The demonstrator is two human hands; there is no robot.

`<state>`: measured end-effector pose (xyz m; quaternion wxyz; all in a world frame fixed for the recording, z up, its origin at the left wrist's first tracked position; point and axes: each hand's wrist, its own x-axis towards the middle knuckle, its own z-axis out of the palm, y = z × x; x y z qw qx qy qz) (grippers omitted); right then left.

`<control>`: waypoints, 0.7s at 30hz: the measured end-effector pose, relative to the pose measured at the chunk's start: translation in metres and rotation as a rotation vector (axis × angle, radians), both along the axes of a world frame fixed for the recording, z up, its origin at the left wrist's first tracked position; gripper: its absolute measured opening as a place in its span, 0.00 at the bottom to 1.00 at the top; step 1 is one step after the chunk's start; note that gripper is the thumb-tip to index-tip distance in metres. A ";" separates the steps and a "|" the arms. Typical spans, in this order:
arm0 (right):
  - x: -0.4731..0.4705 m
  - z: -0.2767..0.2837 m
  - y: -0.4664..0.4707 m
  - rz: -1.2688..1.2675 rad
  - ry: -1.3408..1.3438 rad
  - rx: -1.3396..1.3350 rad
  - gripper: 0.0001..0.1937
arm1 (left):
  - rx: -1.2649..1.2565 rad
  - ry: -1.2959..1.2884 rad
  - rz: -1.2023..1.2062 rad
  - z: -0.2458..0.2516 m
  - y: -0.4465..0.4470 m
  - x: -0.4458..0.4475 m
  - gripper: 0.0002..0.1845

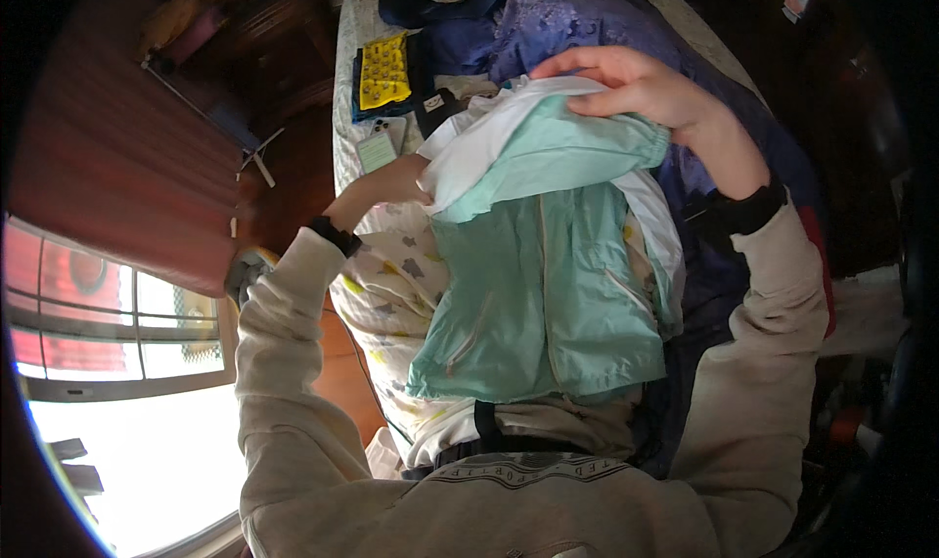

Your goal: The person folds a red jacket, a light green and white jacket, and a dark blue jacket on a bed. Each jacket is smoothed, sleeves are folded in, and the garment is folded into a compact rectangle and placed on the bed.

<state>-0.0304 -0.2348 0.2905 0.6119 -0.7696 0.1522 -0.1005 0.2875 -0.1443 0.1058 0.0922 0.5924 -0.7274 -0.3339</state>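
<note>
A mint-green and white zip jacket (491,301) is spread in front of me, its lower front turned toward my body. Its zip runs down the middle, with a slanted pocket zip on each side. The upper part is lifted and folded over, showing white fabric and an elastic-gathered edge. My right hand (645,96) grips this raised part between thumb and fingers. At the left end of the fold, my left hand (392,180) holds the white edge; its fingertips are partly hidden by the cloth. Beneath the jacket lies a white printed blanket (389,264).
A folded yellow printed cloth (385,72) lies on darker folded fabric at the bed's far left. Nearer is a smartphone (378,151), beside a black cloth item (434,107). A purple-blue quilt (565,22) covers the far and right side. A bright window (117,323) stands left.
</note>
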 end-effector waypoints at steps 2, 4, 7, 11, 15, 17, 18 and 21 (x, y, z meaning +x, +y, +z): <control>-0.028 -0.005 -0.021 -0.068 0.234 -0.105 0.23 | 0.075 -0.004 -0.044 0.000 -0.015 0.008 0.28; -0.058 -0.024 -0.040 -0.090 0.420 -0.222 0.25 | 0.119 -0.080 -0.081 0.005 -0.026 0.017 0.30; -0.093 -0.075 -0.057 -0.153 0.547 -0.317 0.25 | 0.218 -0.219 -0.072 0.011 -0.038 0.022 0.30; -0.111 -0.137 -0.065 -0.247 0.760 -0.566 0.17 | 0.243 -0.301 -0.062 0.006 -0.052 0.027 0.34; -0.117 -0.176 -0.056 -0.265 0.742 -0.320 0.16 | 0.084 -0.601 -0.159 -0.010 -0.066 0.043 0.31; -0.117 -0.191 -0.056 -0.209 0.724 -0.761 0.10 | 0.065 -0.700 -0.188 -0.017 -0.079 0.050 0.28; -0.117 -0.198 -0.058 -0.217 0.751 -0.916 0.08 | 0.000 -0.678 -0.131 -0.020 -0.081 0.053 0.25; -0.119 -0.215 -0.067 -0.325 0.755 -1.192 0.07 | -0.116 -0.788 -0.044 -0.028 -0.090 0.051 0.21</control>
